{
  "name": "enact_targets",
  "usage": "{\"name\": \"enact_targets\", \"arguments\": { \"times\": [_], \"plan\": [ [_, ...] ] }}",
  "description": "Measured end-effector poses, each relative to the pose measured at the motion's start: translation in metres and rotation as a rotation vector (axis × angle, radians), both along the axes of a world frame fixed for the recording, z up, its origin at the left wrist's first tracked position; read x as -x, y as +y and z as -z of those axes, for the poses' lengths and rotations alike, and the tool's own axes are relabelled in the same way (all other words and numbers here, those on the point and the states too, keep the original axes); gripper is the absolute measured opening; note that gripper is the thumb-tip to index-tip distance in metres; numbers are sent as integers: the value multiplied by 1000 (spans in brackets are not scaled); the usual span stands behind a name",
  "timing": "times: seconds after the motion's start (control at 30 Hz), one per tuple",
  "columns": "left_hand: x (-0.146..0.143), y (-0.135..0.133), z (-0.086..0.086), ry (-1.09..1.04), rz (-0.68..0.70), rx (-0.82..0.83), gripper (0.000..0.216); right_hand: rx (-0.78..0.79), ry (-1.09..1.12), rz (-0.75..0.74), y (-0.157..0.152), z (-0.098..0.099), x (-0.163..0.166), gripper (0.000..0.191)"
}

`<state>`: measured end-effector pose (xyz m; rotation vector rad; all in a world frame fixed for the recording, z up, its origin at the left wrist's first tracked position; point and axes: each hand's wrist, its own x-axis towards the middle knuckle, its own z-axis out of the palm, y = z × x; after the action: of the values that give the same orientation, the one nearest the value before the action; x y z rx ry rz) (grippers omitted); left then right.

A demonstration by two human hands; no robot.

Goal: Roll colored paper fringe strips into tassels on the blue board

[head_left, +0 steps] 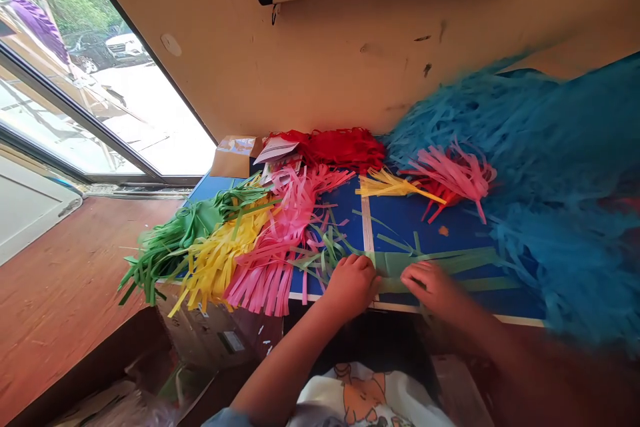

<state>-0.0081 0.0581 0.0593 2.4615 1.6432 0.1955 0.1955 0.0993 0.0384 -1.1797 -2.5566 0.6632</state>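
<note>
A fringed strip of green tissue paper (391,265) lies across the blue table near its front edge, its solid middle band between my two hands. My left hand (353,284) is closed over the left part of the strip, fingers curled down; cut green ends fan out beyond it. On the right part, my right hand (429,285) has its fingers bent in at the paper, thumb side towards the middle. Long green strands stretch away to the right. Just left of my left hand hangs a pink tissue fringe (267,277) over the table edge.
Yellow (215,260) and green fringe bundles (185,233) drape off the table's left end. Red fringe (345,148) lies at the back; a large blue fringe heap (540,147) fills the right. Small yellow (387,183) and pink tassels (453,170) lie between. A cardboard box (200,330) stands below left.
</note>
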Motion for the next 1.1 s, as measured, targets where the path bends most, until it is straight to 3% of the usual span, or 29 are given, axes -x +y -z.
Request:
{"name": "enact_targets", "arguments": {
  "times": [0.1,0.2,0.43,0.67,0.8,1.1],
  "plan": [
    [-7,1,2,93,-132,-10,27,138,-163,87,14,-3,10,27],
    [-7,6,4,138,-188,11,29,174,-274,151,25,-5,20,24],
    [4,18,0,147,-118,76,31,153,-414,242,30,-6,29,25],
    [1,28,-2,209,-114,112,20,69,-460,350,25,-11,34,20],
    [-5,30,2,239,-132,103,19,91,-418,359,30,-11,32,19],
    [-4,23,10,228,-203,9,20,259,-317,218,60,-18,14,13]
  ]
}}
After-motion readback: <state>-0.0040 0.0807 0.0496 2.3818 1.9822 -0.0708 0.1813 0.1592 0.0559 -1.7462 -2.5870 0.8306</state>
